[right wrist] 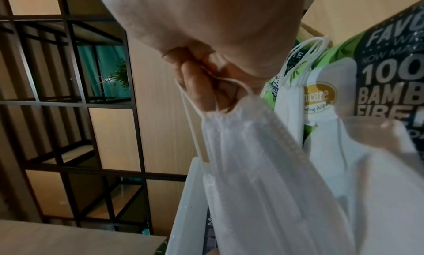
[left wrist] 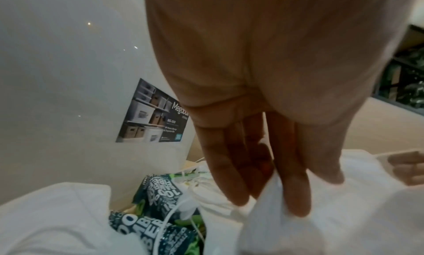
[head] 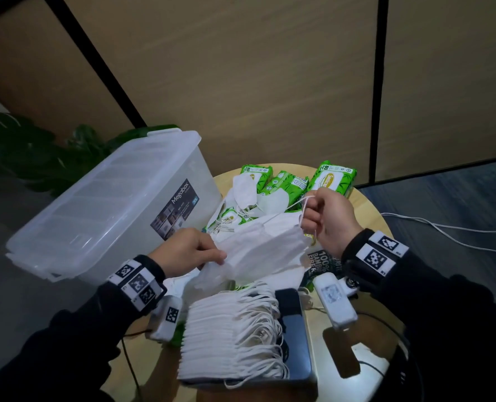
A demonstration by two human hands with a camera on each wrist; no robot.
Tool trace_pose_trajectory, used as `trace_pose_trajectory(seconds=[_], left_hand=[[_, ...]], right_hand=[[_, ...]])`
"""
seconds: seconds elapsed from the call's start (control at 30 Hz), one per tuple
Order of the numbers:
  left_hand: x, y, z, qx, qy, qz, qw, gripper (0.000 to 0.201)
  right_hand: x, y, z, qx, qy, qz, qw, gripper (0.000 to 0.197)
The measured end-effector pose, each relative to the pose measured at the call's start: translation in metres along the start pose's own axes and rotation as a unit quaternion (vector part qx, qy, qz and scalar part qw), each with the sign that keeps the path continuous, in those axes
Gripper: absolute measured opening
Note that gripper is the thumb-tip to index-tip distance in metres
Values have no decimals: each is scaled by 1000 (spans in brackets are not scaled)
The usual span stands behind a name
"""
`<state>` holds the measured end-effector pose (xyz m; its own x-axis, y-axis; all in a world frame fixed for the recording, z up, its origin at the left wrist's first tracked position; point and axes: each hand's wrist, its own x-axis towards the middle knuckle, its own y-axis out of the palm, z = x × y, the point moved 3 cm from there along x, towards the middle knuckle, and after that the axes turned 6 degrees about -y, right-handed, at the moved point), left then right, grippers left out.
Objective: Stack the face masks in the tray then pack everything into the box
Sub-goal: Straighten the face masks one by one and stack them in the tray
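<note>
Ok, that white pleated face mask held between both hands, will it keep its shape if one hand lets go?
Probably not. The white pleated face mask sags between the left hand and right hand, so it looks floppy and light. Its thin ear loop hangs loose, so it may snag on the stacked masks below.

The head view looks steeply down from above onto the round desk [head: 368, 210], both forearms entering from the lower corners. The left wrist view looks close along the left hand [left wrist: 263, 96] toward the box [left wrist: 69, 77] wall. The right wrist view hugs the right hand [right wrist: 206, 47]. All three share the held face mask [head: 264, 245].
</note>
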<state>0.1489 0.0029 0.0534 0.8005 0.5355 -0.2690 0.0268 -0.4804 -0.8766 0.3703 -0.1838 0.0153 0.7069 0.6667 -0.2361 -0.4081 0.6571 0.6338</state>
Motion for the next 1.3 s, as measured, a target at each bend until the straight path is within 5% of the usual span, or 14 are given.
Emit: trace_pose_trajectory(seconds=[0.23,0.5,0.7,0.77,0.87,1.0,1.17,1.3], left_hand=[[23,13,3,121,-42,23,992,27],[41,13,11,146,-119,9,982,42],[44,12,0,-35,-61,-23,997,19],[47,15,-9,-6,-48,7,999,19],[50,25,-15,74,-106,42,991,41],[52,34,-14,4,-218,92,972,63],[52,40,-5,-32,-192,116,974,19],[49,29,5,-77,-144,76,984,8]], right_hand=[[-9,3,2,-258,-81,68,960,26],[-4,2,5,-242,-122,88,959,30],[-5,5,8,-203,-144,116,961,26],[-7,8,8,-189,-158,132,960,26],[-10,11,9,-178,-168,160,956,27],[-13,11,11,-172,-168,177,954,34],[-12,9,12,-156,-167,180,957,27],[-10,7,14,-140,-156,162,964,32]])
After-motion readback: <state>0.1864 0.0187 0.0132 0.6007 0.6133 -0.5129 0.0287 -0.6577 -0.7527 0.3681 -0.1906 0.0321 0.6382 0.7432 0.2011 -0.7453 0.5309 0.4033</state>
